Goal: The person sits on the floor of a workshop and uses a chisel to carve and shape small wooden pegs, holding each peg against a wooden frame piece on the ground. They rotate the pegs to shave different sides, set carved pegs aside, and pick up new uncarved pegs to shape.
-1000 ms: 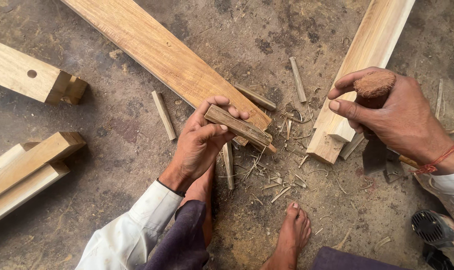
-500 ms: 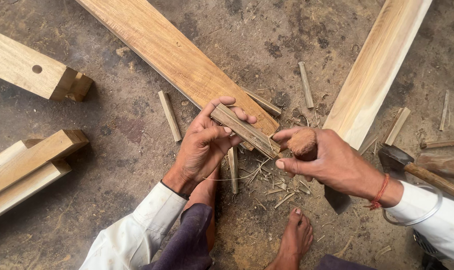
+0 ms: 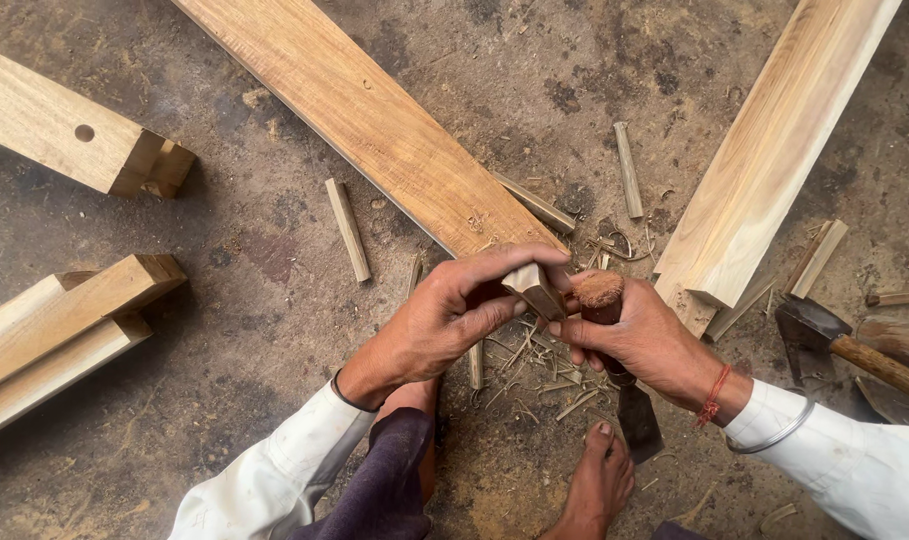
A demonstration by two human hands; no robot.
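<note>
Dusty concrete floor [image 3: 274,330], littered with chips and wood strips, lies under everything. Left hand [image 3: 444,320] has its fingers clamped on a small wood block [image 3: 534,290], held just above the floor at the near end of a long plank [image 3: 374,120]. Right hand [image 3: 644,335] is wrapped tight around a chisel [image 3: 614,350] (round wooden handle up, dark blade down by a bare foot [image 3: 599,480]), touching the block. A pale beam [image 3: 774,150] rests to the right, an adze [image 3: 834,340] beside it, and jointed timbers [image 3: 64,320] to the left
</note>
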